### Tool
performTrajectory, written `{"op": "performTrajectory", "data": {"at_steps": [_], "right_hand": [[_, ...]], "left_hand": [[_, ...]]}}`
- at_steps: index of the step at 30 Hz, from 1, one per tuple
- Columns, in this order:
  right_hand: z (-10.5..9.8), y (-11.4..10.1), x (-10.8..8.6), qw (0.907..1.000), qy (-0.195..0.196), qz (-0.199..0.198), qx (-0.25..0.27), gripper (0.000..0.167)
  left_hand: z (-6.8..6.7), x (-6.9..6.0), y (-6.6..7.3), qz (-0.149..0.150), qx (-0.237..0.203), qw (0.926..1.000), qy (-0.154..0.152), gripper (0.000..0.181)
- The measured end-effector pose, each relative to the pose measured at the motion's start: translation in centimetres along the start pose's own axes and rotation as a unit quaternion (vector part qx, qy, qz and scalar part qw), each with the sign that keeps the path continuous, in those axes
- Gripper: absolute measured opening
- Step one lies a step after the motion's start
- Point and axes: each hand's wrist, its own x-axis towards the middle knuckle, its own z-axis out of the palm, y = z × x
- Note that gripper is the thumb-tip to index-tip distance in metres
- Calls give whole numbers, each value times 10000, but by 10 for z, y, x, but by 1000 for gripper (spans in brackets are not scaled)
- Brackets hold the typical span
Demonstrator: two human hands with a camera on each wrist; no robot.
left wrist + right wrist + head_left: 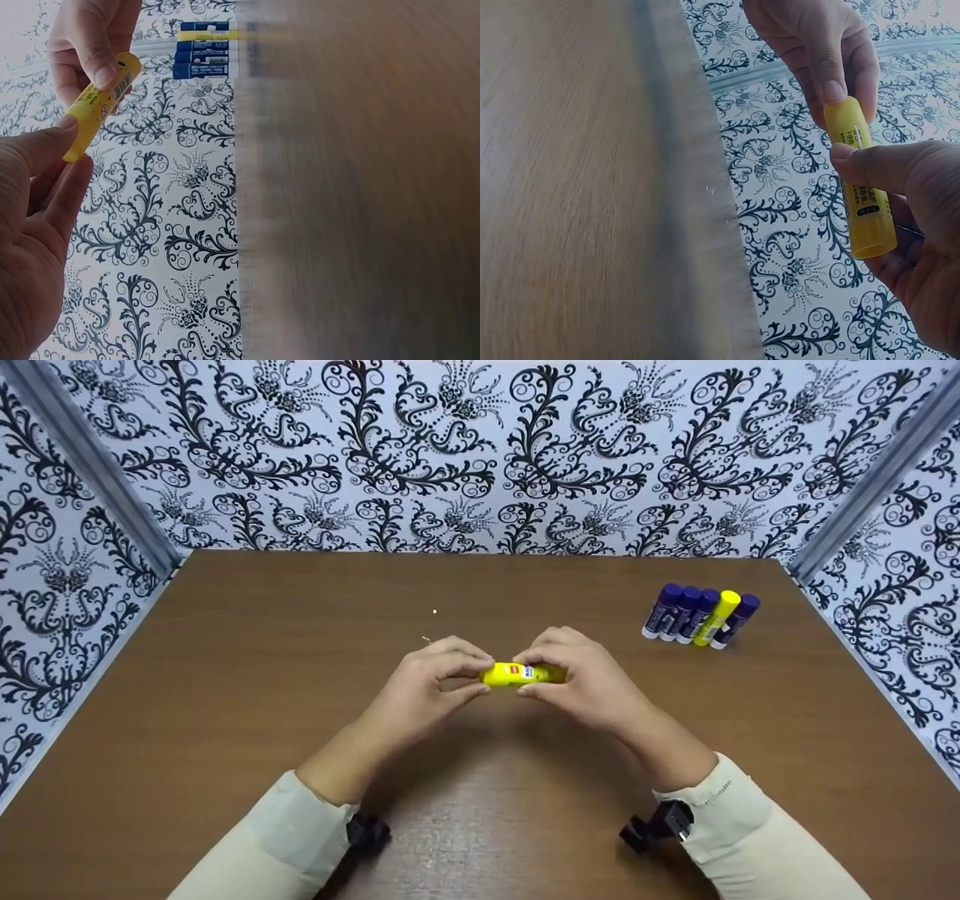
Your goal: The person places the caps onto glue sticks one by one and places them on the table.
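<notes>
A yellow glue stick [506, 673] with a printed label is held sideways above the table, between both hands. My left hand [439, 679] pinches its left end between thumb and fingers. Around the other part of the tube, my right hand [585, 675] grips with the thumb below and fingers above. In the left wrist view the glue stick [101, 109] slants between the two thumbs. The right wrist view shows small dark print on the glue stick [859, 180] and its translucent yellow end close to the right palm.
Several purple glue sticks [675, 611] and one yellow glue stick [718, 619] stand in a row at the back right of the brown table [262, 660]. Patterned white walls [450, 457] enclose the back and sides. A tiny pale scrap [426, 640] lies beyond my left hand.
</notes>
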Motion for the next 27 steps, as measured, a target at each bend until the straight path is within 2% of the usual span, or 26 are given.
{"op": "performTrajectory", "data": {"at_steps": [6, 12, 20, 27], "right_hand": [[-2, -3, -1, 10000, 35, -77, -35, 26], [-4, -5, -2, 9999, -43, -119, -79, 27], [-6, -7, -4, 9995, -245, 192, 109, 27], [-7, -9, -9, 9981, -463, 148, -374, 25]], "left_hand": [[0, 0, 3, 103, 246, 9996, 93, 25], [0, 0, 5, 57, 259, 9995, 157, 24], [2, -1, 4, 178, 406, 9990, 94, 25], [6, -1, 4, 413, 452, 9981, -7, 24]]}}
